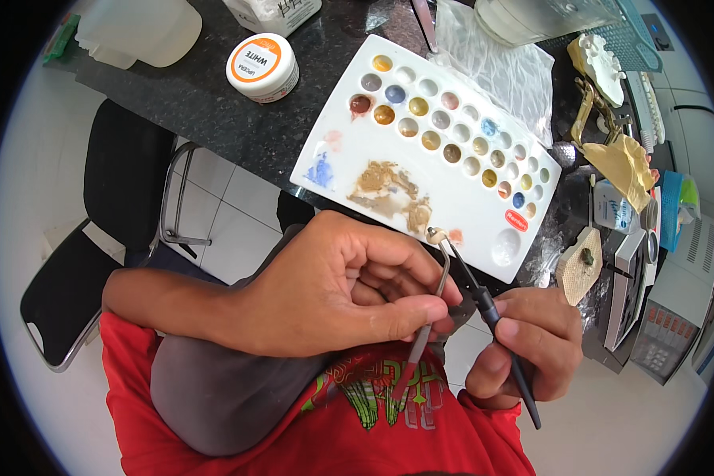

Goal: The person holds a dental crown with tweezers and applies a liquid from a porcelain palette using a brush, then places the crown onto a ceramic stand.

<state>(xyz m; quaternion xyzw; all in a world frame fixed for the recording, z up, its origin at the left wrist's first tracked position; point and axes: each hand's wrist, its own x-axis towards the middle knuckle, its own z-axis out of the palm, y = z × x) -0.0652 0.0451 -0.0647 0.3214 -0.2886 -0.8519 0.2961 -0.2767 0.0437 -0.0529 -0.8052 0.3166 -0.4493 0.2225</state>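
My left hand (349, 289) is closed in a pinch on thin metal tweezers (443, 274) with a reddish grip and a bent tip. At that tip sits a small whitish dental crown (434, 236), just over the palette's near edge. My right hand (535, 341) grips a slim black-handled tool (518, 369), probably a brush, whose fine end meets or nearly meets the crown. Its very tip is too small to make out. Beneath them lies the white palette (309, 151), with several round wells of coloured paste and brown, blue and pink smears.
On the dark speckled worktop (174, 95) stand a white jar (262, 67) with an orange-ringed lid and a translucent jug (139, 32). Dental casts (597, 70), a honeycomb tray (579, 266) and an oven-like device (670, 325) crowd the right. A black chair (127, 170) is at left.
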